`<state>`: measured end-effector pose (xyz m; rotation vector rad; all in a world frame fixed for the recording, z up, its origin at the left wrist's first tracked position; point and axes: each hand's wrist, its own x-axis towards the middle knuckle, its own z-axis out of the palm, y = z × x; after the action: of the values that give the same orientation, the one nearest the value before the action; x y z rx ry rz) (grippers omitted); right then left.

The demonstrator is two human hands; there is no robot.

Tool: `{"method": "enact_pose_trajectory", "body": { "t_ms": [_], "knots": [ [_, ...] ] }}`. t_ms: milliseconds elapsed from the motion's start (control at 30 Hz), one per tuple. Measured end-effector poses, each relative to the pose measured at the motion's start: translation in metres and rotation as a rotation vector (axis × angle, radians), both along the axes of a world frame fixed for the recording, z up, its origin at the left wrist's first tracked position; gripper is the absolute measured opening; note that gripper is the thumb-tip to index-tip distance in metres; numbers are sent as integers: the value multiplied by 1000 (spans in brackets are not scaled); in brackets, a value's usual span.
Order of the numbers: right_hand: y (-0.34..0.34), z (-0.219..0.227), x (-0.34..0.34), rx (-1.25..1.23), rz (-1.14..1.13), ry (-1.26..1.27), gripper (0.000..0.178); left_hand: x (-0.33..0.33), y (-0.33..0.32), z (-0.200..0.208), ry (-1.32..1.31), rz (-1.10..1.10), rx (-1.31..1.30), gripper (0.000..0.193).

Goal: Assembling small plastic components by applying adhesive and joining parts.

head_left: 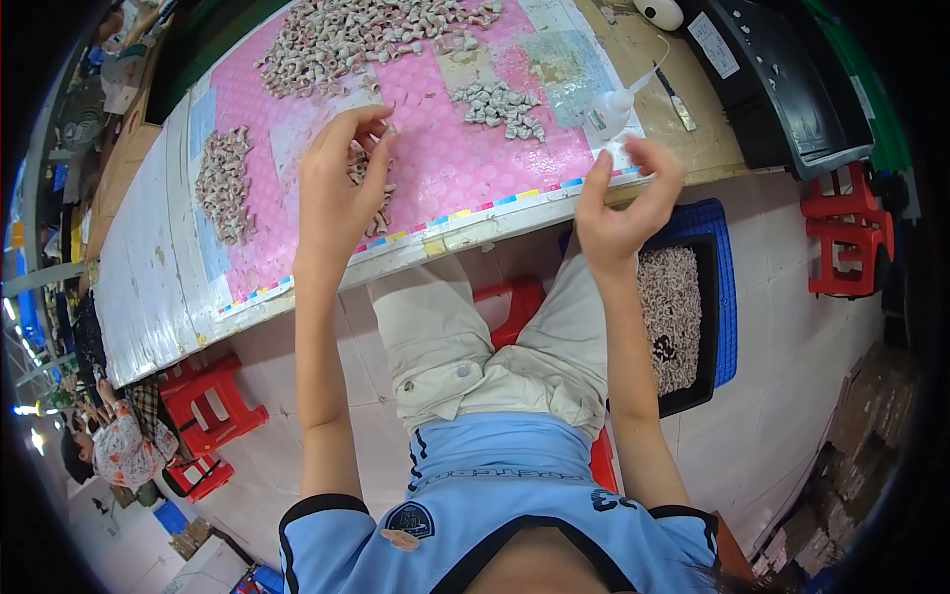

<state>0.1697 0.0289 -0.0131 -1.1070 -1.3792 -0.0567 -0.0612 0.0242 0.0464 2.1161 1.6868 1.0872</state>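
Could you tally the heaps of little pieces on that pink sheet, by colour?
Pinkish-white: 3 (large far heap, left heap, and small heap partly hidden by the left hand)
Grey: 1 (grey heap)
Total: 4 heaps

On that table (148,287), a heap of pieces (346,45) lies beyond the person's left hand (332,188), a pile (226,188) to its left, a cluster (382,218) just to its right; a batch (503,107), farther off, between the hands. A bottle (611,112) is just beyond the right hand (621,226), a bin (792,84) farther right.
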Motion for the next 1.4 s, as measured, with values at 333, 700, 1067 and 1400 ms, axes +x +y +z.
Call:
{"method": "enact_pose_trajectory", "body": {
  "t_ms": [333, 700, 1067, 1400],
  "knots": [
    [0, 9, -30, -403, 63, -194, 14, 28, -19, -8, -802, -178, -228, 16],
    [-26, 40, -26, -528, 325, 121, 9, 52, -41, -12, -1131, -236, -370, 18],
    [-62, 54, -24, -577, 778, 729, 11, 74, -56, -4, -1141, -201, -236, 19],
    [-65, 50, -25, -700, 957, 1080, 14, 76, -53, -14, -392, -161, 317, 25]
  ]
}}
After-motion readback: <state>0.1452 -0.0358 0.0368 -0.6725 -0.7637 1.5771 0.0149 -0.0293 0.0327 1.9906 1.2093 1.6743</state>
